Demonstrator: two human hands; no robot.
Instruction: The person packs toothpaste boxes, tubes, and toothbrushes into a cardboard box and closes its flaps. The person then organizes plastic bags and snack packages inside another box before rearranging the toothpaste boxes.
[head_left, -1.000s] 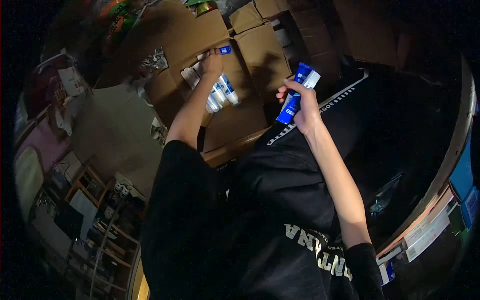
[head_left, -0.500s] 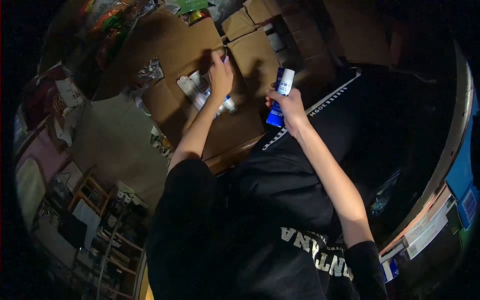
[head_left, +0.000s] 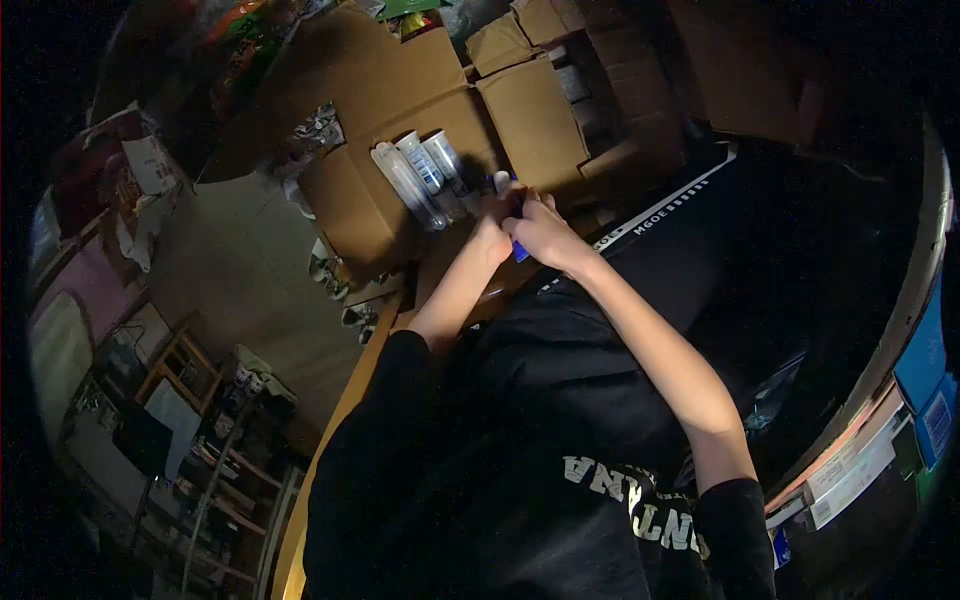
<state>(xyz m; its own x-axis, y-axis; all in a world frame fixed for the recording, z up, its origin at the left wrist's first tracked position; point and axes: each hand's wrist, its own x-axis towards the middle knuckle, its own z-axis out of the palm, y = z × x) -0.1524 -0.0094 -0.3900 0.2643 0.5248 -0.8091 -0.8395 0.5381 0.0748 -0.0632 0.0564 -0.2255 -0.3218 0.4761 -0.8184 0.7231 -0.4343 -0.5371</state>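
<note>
My left hand [head_left: 492, 228] and my right hand [head_left: 545, 236] meet in front of my body, at the near edge of an opened cardboard box [head_left: 350, 205]. Between them is a narrow blue box [head_left: 520, 252], mostly covered by the fingers of my closed right hand. A white cylinder end [head_left: 501, 181] pokes out above the hands. The fingers of my left hand are drawn in against these items; what they grip is hidden. Left of the hands, on the cardboard, lie a long clear-and-white pack [head_left: 402, 180] and two white tubes with blue print, one tube [head_left: 419, 162] beside another tube [head_left: 442, 153].
Raised cardboard flaps [head_left: 530, 115] stand behind the hands. A crumpled silver wrapper [head_left: 320, 127] lies at the box's left. At lower left is a cluttered rack [head_left: 225, 470]; blue boxes [head_left: 925, 370] sit at the far right.
My left hand has come away from the tubes on the cardboard, toward me and right, to meet my right hand. My right hand has shifted left with the blue box. The view has moved slightly.
</note>
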